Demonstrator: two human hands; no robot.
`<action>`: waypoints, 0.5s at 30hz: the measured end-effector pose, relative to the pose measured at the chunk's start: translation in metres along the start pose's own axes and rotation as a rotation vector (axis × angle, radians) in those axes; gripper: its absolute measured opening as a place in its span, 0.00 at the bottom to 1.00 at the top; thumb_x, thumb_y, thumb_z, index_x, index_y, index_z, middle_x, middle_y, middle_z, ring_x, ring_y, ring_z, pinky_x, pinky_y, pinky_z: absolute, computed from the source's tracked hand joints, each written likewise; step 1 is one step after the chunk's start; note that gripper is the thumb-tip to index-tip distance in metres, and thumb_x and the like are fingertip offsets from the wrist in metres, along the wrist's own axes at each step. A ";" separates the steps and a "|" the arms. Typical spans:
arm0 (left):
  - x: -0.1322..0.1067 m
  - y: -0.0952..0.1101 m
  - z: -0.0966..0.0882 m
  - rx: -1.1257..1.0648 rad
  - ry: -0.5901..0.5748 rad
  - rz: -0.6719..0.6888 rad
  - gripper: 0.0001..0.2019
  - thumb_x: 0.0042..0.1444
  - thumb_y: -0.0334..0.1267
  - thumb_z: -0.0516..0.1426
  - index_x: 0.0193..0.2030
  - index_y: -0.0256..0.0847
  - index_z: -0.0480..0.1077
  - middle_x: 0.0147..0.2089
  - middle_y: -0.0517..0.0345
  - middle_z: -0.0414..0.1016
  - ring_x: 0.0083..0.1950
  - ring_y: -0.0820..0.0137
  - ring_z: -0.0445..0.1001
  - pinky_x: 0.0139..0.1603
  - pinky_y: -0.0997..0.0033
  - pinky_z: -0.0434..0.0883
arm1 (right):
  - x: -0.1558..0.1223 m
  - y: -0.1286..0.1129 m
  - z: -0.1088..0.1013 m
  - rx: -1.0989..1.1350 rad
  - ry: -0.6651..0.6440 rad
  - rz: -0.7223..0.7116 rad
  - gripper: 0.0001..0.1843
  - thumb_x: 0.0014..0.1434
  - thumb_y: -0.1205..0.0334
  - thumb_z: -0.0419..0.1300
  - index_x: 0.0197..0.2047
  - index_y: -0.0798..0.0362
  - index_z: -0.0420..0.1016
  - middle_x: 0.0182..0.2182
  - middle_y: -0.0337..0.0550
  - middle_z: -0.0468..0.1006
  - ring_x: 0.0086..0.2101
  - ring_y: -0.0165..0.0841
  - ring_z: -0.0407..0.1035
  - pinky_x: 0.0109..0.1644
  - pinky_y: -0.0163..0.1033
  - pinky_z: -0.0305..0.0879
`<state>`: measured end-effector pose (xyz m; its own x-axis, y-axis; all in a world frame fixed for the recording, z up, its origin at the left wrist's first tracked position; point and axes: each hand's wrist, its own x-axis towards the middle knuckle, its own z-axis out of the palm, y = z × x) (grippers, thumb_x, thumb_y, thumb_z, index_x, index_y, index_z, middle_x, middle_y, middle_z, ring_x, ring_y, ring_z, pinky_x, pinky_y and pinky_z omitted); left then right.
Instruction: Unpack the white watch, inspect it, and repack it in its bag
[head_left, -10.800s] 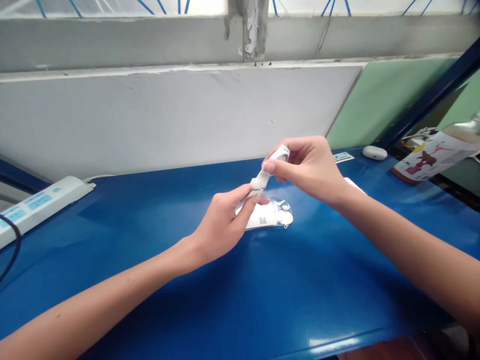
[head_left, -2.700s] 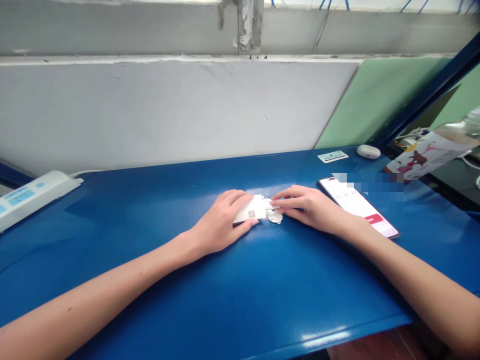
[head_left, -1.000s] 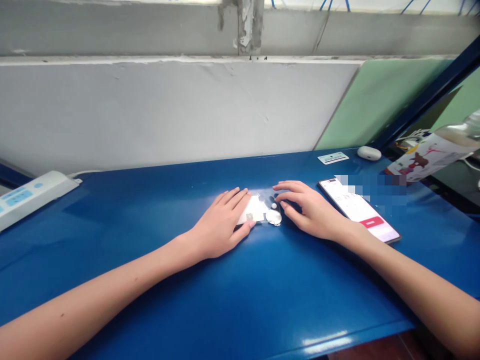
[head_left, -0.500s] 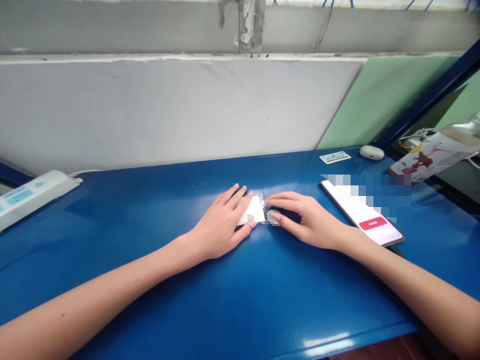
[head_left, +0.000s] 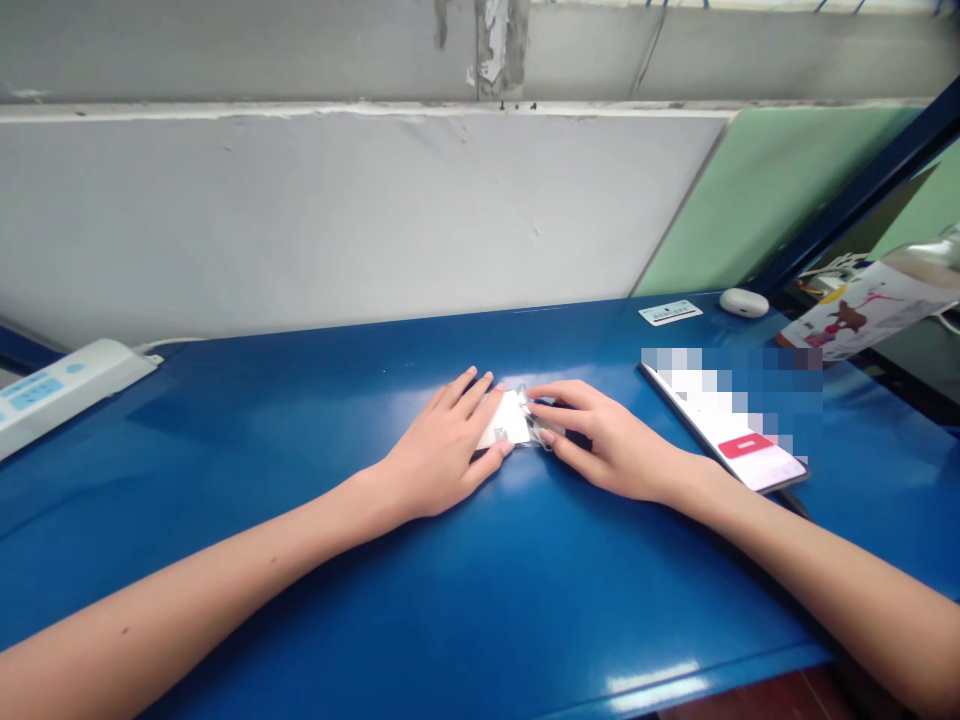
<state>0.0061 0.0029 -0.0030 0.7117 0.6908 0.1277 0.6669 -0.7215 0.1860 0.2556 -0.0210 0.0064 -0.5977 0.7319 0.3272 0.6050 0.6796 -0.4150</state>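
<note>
A small clear plastic bag [head_left: 523, 392] with a white card [head_left: 513, 420] in it lies flat on the blue table [head_left: 420, 620]. My left hand [head_left: 454, 440] rests palm down on the left part of the bag, fingers spread, thumb along its near edge. At the bag's right end is my right hand [head_left: 600, 440], its fingertips and thumb curled around a small greyish round disc [head_left: 556, 426]. Most of the disc is hidden by the fingers; whether it lies inside or outside the bag I cannot tell.
A phone [head_left: 757, 460] lies right of my right hand, partly blurred out. Behind it are a printed card [head_left: 670, 312] and a white earbud case [head_left: 744, 302]. A bottle [head_left: 870, 310] leans at the far right. On the left stands a white power strip [head_left: 75, 385]; a wall closes the back.
My right fingers have shifted slightly and spread at the bag's end, and the disc shows less than before. My left hand has stayed in place.
</note>
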 end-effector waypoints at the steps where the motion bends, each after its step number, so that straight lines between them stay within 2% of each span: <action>1: 0.000 0.000 0.000 0.005 -0.002 0.000 0.33 0.70 0.53 0.44 0.72 0.29 0.53 0.74 0.36 0.53 0.76 0.47 0.45 0.71 0.45 0.53 | 0.000 0.000 0.000 -0.003 0.000 -0.005 0.17 0.68 0.62 0.53 0.54 0.57 0.77 0.56 0.59 0.73 0.58 0.45 0.67 0.60 0.52 0.68; 8: 0.000 0.001 -0.001 0.023 -0.018 -0.007 0.33 0.70 0.53 0.43 0.72 0.30 0.53 0.74 0.37 0.54 0.76 0.48 0.47 0.71 0.46 0.53 | 0.003 -0.003 -0.001 -0.045 -0.006 -0.055 0.16 0.69 0.64 0.51 0.53 0.57 0.77 0.55 0.58 0.75 0.57 0.48 0.68 0.58 0.55 0.70; 15: 0.001 0.002 -0.001 0.019 -0.009 -0.002 0.32 0.70 0.52 0.44 0.71 0.30 0.55 0.73 0.37 0.55 0.75 0.48 0.49 0.71 0.45 0.54 | 0.004 -0.005 0.002 -0.140 -0.036 -0.069 0.19 0.69 0.65 0.49 0.56 0.63 0.74 0.57 0.62 0.73 0.58 0.49 0.66 0.62 0.55 0.67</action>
<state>0.0078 0.0018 -0.0011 0.7124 0.6917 0.1184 0.6723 -0.7211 0.1676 0.2494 -0.0220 0.0081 -0.6578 0.6824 0.3188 0.6273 0.7307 -0.2694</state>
